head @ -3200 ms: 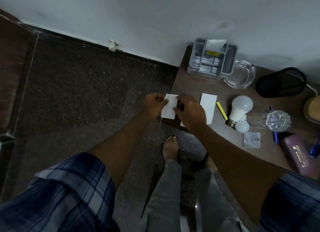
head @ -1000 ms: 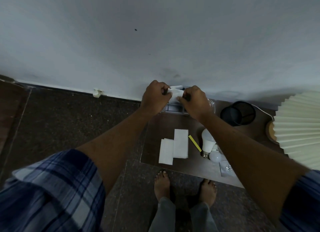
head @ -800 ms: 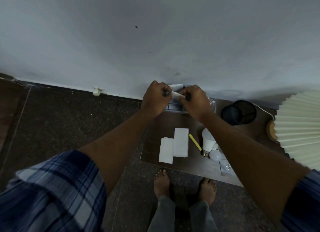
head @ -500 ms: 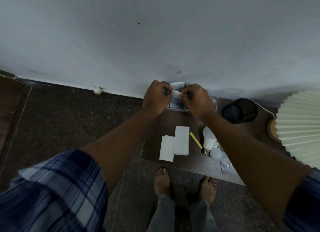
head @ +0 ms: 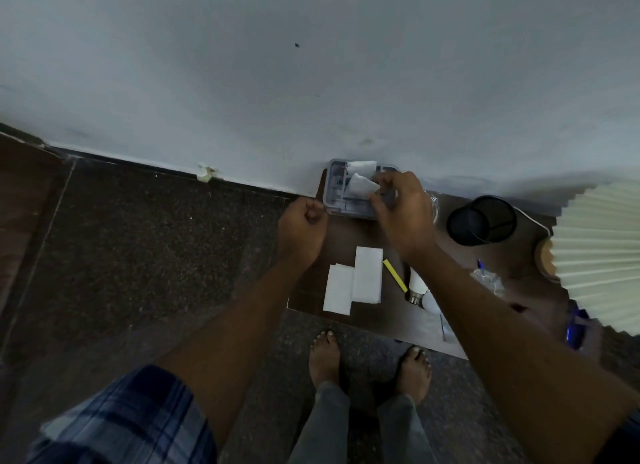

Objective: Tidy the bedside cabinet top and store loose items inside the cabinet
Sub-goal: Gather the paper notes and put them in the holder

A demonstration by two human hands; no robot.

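Paper [head: 362, 186], a small folded white piece, now sits pinched in the right hand [head: 403, 214] alone, held just over the grey organiser tray [head: 329, 200] at the back of the table [head: 349, 235] against the wall. Half a second ago both hands were together on it, folding; the left hand [head: 301, 228] has since come away and hangs clenched and empty just left of the tray, over the table's edge. A second white piece [head: 362, 167] stands in a tray compartment just beyond the right hand's fingers.

To my reading the folding is finished and the piece is about to go into a tray compartment, so this is sorting on the top, not yet storing inside the cabinet. Most of the task looks undone. Nearer the person than the right hand lie two flat white sheets [head: 353, 283] side by side, with a yellow strip [head: 394, 276] and a light bulb [head: 417, 287] under the right forearm. To the right of that hand stand a black mesh cup [head: 481, 221] and a pleated lamp shade [head: 599, 255]. No cabinet door or drawer is in view
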